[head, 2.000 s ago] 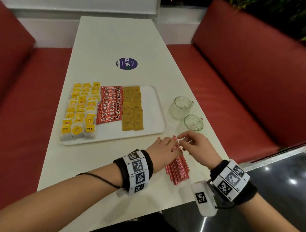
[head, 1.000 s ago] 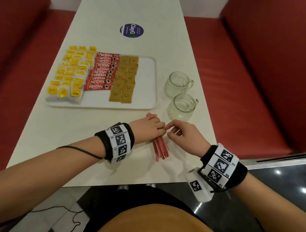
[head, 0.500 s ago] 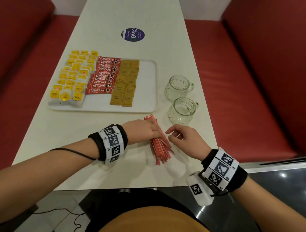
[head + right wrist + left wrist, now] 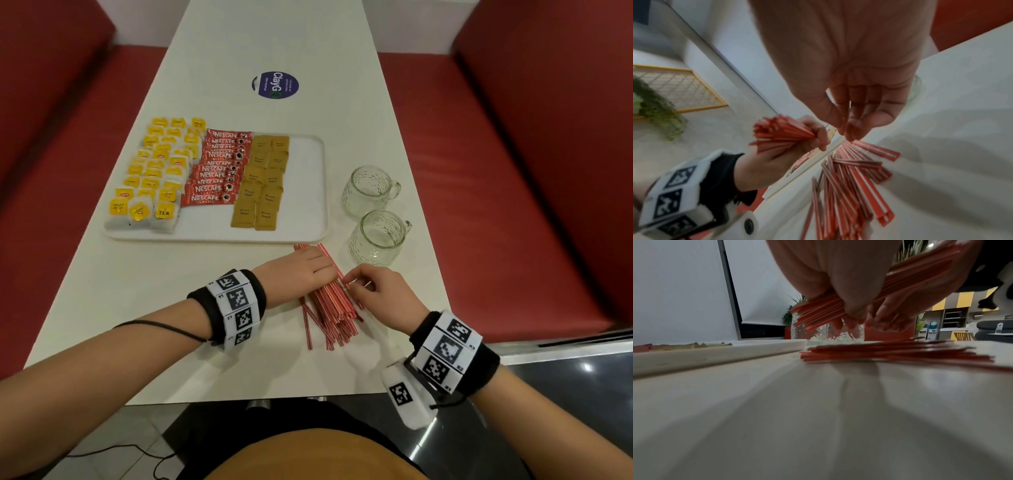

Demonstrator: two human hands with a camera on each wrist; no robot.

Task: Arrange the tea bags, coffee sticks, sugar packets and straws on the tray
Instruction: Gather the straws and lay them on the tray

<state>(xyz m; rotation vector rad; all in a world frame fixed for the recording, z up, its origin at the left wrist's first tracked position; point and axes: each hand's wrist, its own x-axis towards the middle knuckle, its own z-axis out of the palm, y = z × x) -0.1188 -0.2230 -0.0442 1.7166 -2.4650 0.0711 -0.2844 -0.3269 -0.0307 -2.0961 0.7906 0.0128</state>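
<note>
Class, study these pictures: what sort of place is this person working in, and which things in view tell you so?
Probably a café or canteen booth. A long white table runs between red padded benches, a branded round sticker sits on the tabletop, and the left wrist view shows a service counter with shelving behind.

Clear textured glass mugs (image 4: 375,236) stand on a smooth matt white table (image 4: 144,301); the bench (image 4: 513,205) looks like red leatherette.

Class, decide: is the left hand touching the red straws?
Touching. The right wrist view shows the left hand with fingers curled round a bundle of red straws.
</note>
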